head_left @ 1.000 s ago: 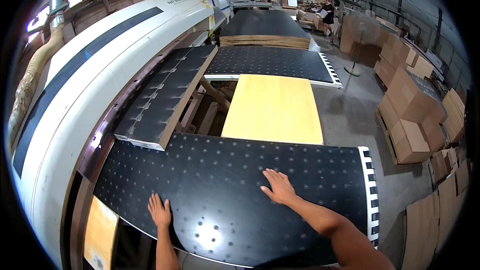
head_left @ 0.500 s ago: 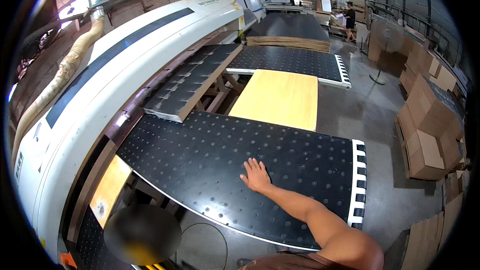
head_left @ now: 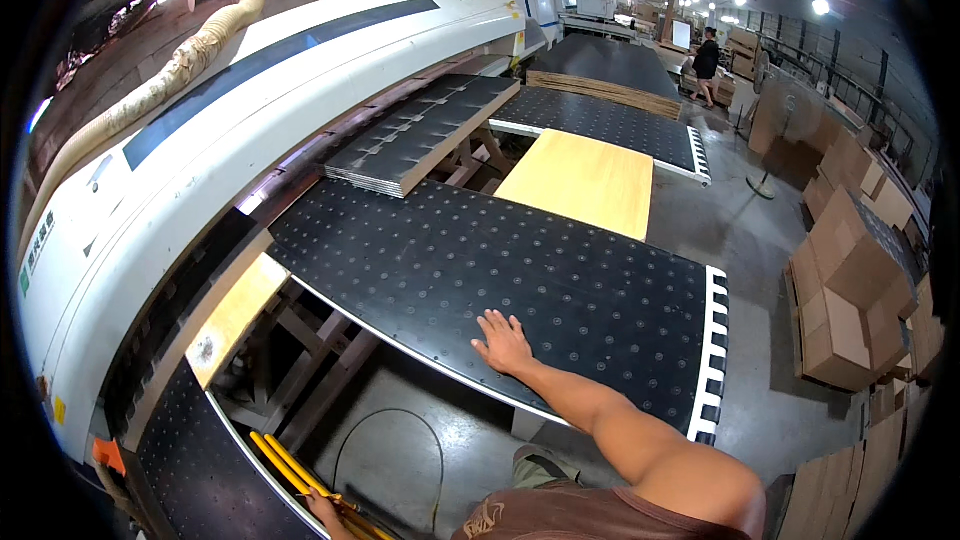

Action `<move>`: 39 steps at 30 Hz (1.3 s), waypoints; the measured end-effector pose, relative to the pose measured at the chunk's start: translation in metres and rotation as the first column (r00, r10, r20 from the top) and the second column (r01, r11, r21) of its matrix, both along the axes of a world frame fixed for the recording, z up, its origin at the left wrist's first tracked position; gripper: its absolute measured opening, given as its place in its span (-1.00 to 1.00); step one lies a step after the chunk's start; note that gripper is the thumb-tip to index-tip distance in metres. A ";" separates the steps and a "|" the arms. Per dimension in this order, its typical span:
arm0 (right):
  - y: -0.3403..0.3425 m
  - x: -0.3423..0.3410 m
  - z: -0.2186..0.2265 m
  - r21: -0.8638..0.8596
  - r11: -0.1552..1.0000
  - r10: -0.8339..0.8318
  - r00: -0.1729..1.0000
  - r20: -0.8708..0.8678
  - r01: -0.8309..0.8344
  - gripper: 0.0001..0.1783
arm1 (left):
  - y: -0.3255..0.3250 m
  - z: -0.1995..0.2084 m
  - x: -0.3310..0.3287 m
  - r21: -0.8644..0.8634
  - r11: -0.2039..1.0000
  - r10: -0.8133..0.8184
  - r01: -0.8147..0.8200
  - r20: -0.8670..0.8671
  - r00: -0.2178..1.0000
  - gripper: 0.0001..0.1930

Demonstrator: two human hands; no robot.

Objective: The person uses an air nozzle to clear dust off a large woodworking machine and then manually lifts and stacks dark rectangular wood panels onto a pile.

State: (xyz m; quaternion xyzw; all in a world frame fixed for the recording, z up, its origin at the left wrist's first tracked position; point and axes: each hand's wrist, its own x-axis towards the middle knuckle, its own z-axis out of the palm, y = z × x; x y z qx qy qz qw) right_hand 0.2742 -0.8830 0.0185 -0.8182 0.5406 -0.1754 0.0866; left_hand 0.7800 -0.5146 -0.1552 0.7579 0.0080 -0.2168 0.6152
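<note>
My right hand lies flat on a black work table dotted with small round studs, fingers spread and holding nothing. Low at the left, my left hand is at a pair of yellow bars, its fingers closed around one of them as far as they show. The bars run beside a second dotted black table. At the far end of the main table, a stack of dark panels lies next to the long white machine.
The long white machine runs along the left. A yellow wood-coloured panel lies between the tables. Cardboard boxes stand at the right, near a stand fan. A cable loops over the floor. Another person stands far back.
The view has swung left and down. My left hand and more of the yellow bars now show where a blurred round patch was. My right hand stays flat, nearer the table's front edge.
</note>
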 end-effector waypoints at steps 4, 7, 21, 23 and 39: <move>-0.004 0.018 0.012 -0.017 0.999 0.038 0.999 0.011 -0.038 -0.29 | 0.024 -0.015 -0.006 0.413 0.909 -0.138 -0.056 0.424 0.895 -0.48; -0.005 -0.006 0.004 0.028 1.000 0.001 1.000 -0.002 -0.001 -0.28 | -0.002 0.106 -0.124 0.404 0.890 -0.346 0.211 0.296 0.890 -0.45; 0.088 0.296 0.004 0.683 0.264 0.186 0.731 0.656 -0.681 -0.51 | -0.025 0.243 -0.083 0.231 0.941 -0.323 0.249 0.382 0.866 -0.23; 0.009 0.326 0.022 0.635 0.170 0.028 0.648 0.761 -0.753 -0.64 | 0.043 0.235 -0.078 0.659 0.751 -0.475 0.036 0.502 0.723 -0.15; 0.130 0.599 0.125 0.426 0.662 0.496 0.787 0.367 -0.616 -0.45 | 0.118 0.183 -0.116 0.817 0.526 -0.317 -0.237 0.447 0.836 0.02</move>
